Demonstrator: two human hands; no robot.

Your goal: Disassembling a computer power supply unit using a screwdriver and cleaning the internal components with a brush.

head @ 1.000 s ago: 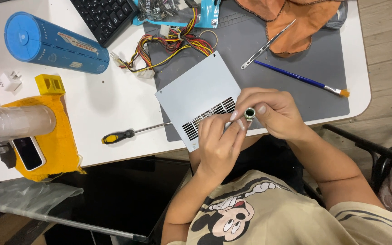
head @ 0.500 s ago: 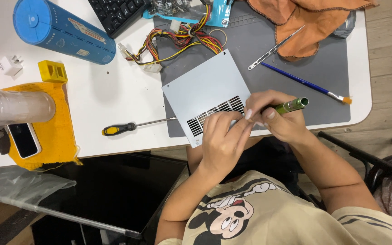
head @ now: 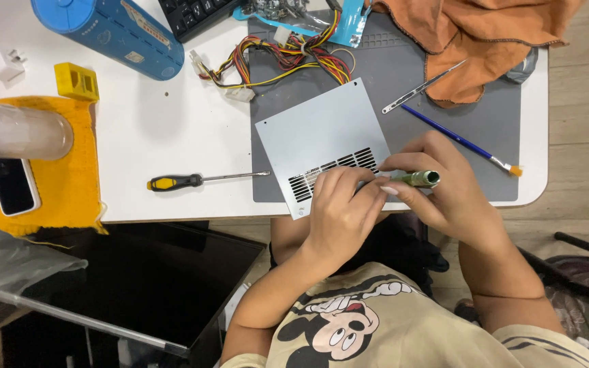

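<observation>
My right hand (head: 448,194) grips a small green cylindrical tool (head: 419,178) with a metal end pointing right. My left hand (head: 339,215) meets it, fingers closed around the tool's left end, over the near edge of a grey metal cover panel (head: 322,140) with vent slots. The panel lies tilted on a grey work mat (head: 485,136). What sits between my left fingers is hidden.
A yellow-handled screwdriver (head: 195,180) lies left of the panel. A blue paintbrush (head: 461,141) and metal tweezers (head: 420,88) rest on the mat by an orange cloth (head: 485,41). Coloured wires (head: 277,58), a blue cylinder (head: 114,31), a yellow cloth (head: 63,170) and a phone (head: 9,185) lie further left.
The green tool has turned from end-on to lying sideways, tip to the right. Both hands stay together at the panel's near edge.
</observation>
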